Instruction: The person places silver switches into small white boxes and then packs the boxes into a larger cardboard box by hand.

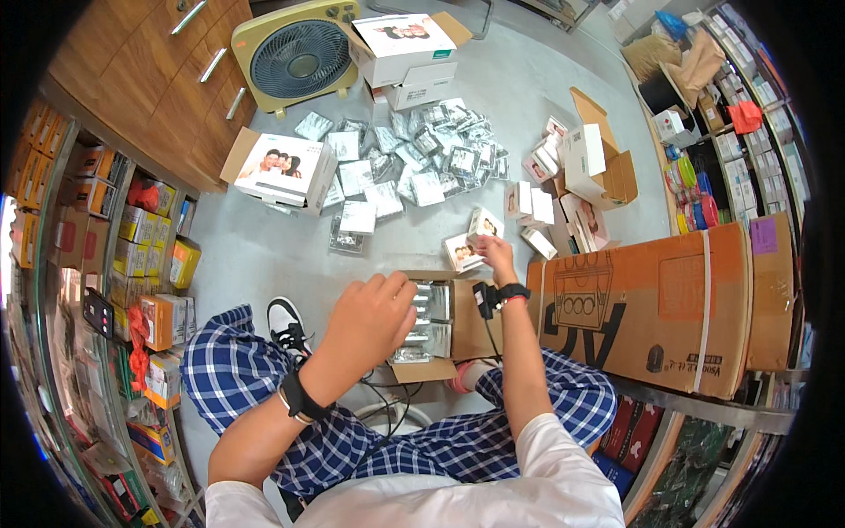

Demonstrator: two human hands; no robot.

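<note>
My right hand (496,256) reaches forward, its fingertips at the lower edge of a small white carton (485,223) with a printed photo. Whether the fingers grip that carton or only touch it is not plain. A second small carton (463,252) lies just left of those fingers. My left hand (375,313) hangs with curled fingers over the left side of an open cardboard box (472,323). Its palm is hidden, so anything in it cannot be seen. Rows of silvery plastic-wrapped packets (437,302) fill the box between my legs.
A heap of wrapped packets (429,152) covers the floor ahead. White cartons (284,168) and an open carton (587,162) stand around it. A box fan (300,63) is at the back left. Shelves (125,264) line the left; a large cardboard box (640,310) is close on my right.
</note>
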